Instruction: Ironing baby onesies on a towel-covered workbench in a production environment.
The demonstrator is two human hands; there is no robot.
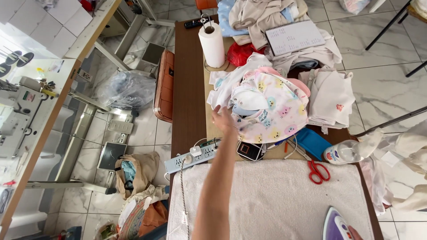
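My left hand [223,119] reaches forward over the brown table [189,89] and touches the edge of a pile of small baby garments [271,111], white and pink with coloured animal prints. Whether the fingers pinch the cloth cannot be told. At the bottom right only a sliver of my right hand [354,233] shows, on the handle of a purple and white iron [336,225] that stands on the white towel pad [275,200].
A power strip [191,158], red scissors [318,171], a spray bottle [344,153], a paper towel roll [212,44], a notebook [294,37] and folded white cloths [331,95] lie around. A sewing machine [15,115] stands at the left, bags on the floor.
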